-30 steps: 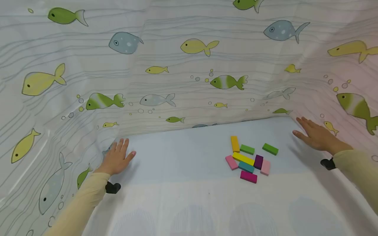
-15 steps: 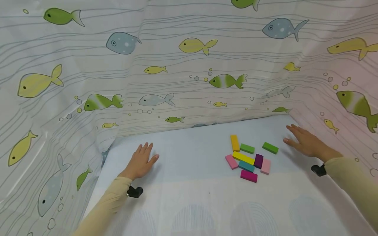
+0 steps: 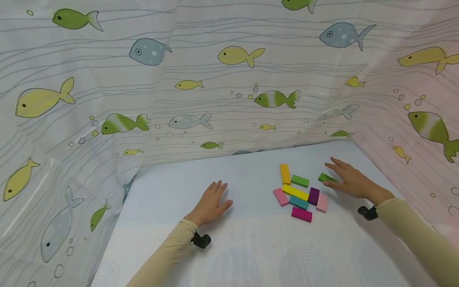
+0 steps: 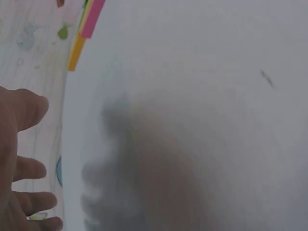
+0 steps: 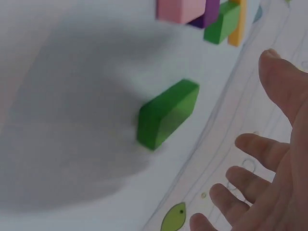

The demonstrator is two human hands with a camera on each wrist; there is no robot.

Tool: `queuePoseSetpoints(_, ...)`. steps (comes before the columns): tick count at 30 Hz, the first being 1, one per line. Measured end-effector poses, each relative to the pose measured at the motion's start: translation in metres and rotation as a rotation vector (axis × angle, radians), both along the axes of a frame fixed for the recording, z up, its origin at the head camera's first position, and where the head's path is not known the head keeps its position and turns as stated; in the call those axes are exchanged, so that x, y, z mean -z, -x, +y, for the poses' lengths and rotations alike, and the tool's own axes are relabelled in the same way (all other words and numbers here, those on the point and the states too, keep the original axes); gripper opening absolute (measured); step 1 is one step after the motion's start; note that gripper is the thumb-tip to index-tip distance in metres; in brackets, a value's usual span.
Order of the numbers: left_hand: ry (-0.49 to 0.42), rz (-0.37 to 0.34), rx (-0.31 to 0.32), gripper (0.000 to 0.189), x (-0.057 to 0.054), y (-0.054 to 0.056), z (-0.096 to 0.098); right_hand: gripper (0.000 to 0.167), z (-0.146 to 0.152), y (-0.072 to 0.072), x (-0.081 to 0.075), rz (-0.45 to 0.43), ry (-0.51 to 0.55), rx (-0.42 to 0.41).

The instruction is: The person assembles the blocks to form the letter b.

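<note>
Several coloured blocks lie in a loose group on the right half of the table. A green block (image 3: 325,177) sits apart at the group's right, and my right hand (image 3: 349,181) hovers over it, fingers spread, its thumb overlapping the block in the head view. The right wrist view shows this green block (image 5: 168,115) with the open fingers beside it. My left hand (image 3: 211,203), fingers extended and holding nothing, is over the table left of the group. Nearest to it is a pink block (image 3: 281,197). Close by lie a yellow block (image 3: 295,192), a teal block (image 3: 299,202) and a magenta block (image 3: 301,214).
Also in the group are an orange block (image 3: 285,174), a second green block (image 3: 300,181), a purple block (image 3: 313,195) and a light pink block (image 3: 322,203). A fish-print curtain (image 3: 215,103) walls the pale table (image 3: 247,235) at the back and both sides.
My left hand has moved right, from the table's left edge toward the middle. My right hand has moved left and slightly nearer, to over the green block. The blocks have stayed put.
</note>
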State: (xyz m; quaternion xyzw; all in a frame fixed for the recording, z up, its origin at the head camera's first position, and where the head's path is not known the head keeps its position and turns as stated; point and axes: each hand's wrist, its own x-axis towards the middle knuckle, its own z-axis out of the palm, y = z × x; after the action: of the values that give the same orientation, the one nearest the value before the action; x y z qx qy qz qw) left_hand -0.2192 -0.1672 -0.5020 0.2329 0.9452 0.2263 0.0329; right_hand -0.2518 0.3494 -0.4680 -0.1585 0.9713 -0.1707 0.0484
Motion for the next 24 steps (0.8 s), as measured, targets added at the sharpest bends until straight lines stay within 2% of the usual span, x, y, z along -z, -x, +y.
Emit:
queuePoseSetpoints(6,-0.06,0.042,0.023,0.065,0.014,0.0,0.034,0.083,-0.022,-0.006,0.003,-0.012,0.027,-0.044)
queuePoseSetpoints(11,-0.064,0.059,0.067,0.064,0.022,0.0,0.061,0.082,-0.032,-0.013,0.008,-0.008,0.048,-0.104)
queuePoseSetpoints(17,-0.047,0.036,0.071,0.066,0.027,0.004,0.085,0.083,-0.042,-0.018,0.012,-0.004,0.072,-0.15)
queuePoseSetpoints(24,-0.12,-0.048,0.055,0.073,0.026,0.01,0.107,0.089,-0.05,-0.021,0.019,-0.026,0.111,-0.149)
